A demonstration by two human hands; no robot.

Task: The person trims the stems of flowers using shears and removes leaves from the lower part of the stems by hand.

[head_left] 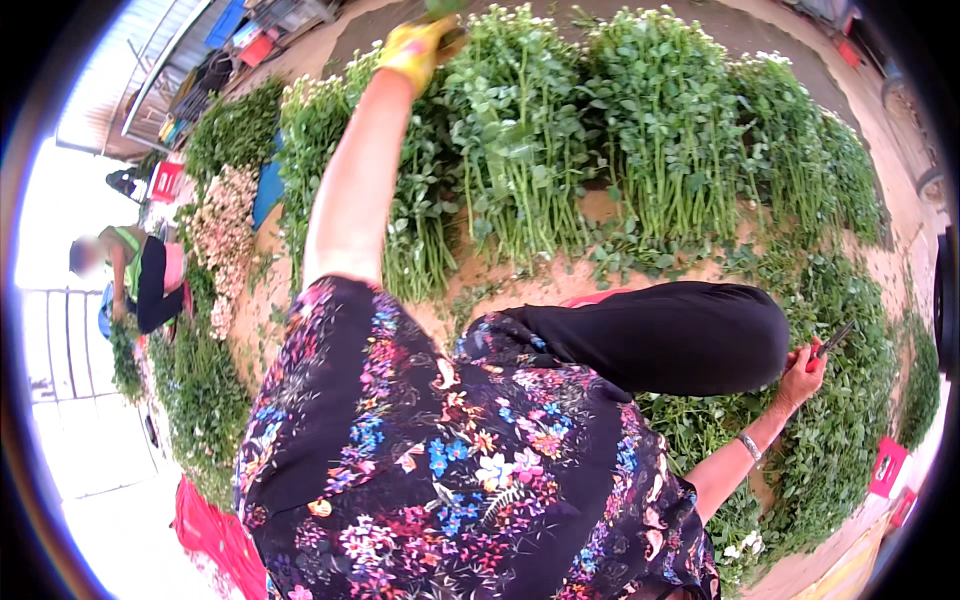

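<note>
My left hand, in a yellow glove, reaches far forward over the tops of the standing flower bunches. Its fingers look curled, but they are partly cut off and blurred, and a bit of green shows just beyond them. Leafy green stems with small white blooms stand in a row of bunches in front of me. Down at my right side, beside my knee, my bare right hand is closed around red-handled pruning shears. The shears' dark blades point away over a heap of cut greenery.
Loose leaves litter the brown ground before me. Pale pink flowers lie at the left, where another person bends over greenery. A red cloth is at lower left, and a red crate stands at the right.
</note>
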